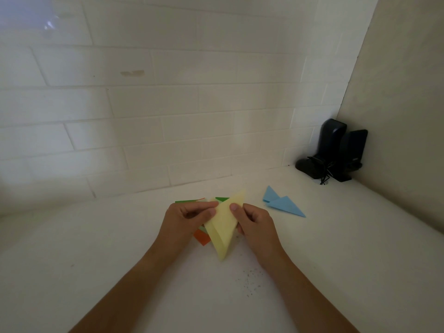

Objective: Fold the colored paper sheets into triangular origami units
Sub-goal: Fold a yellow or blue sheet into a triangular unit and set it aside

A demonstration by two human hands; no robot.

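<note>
Pinching the half-folded yellow paper [222, 227] above the counter [336, 248], the left hand [186, 218] and right hand [254, 223] gripped its sides; two blue triangles [283, 203] lay finished, green and orange sheets [201, 237] underneath apparently remained.

White tiled wall [168, 104], dim white counter [96, 248]

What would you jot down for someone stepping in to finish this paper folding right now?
Left hand and right hand both pinch the yellow paper, already folded into a triangle, just above the white table.
Done: two blue triangles lie to the right.
Left: finish the yellow one, then fold the green sheets and orange sheet stacked under the hands.
</note>
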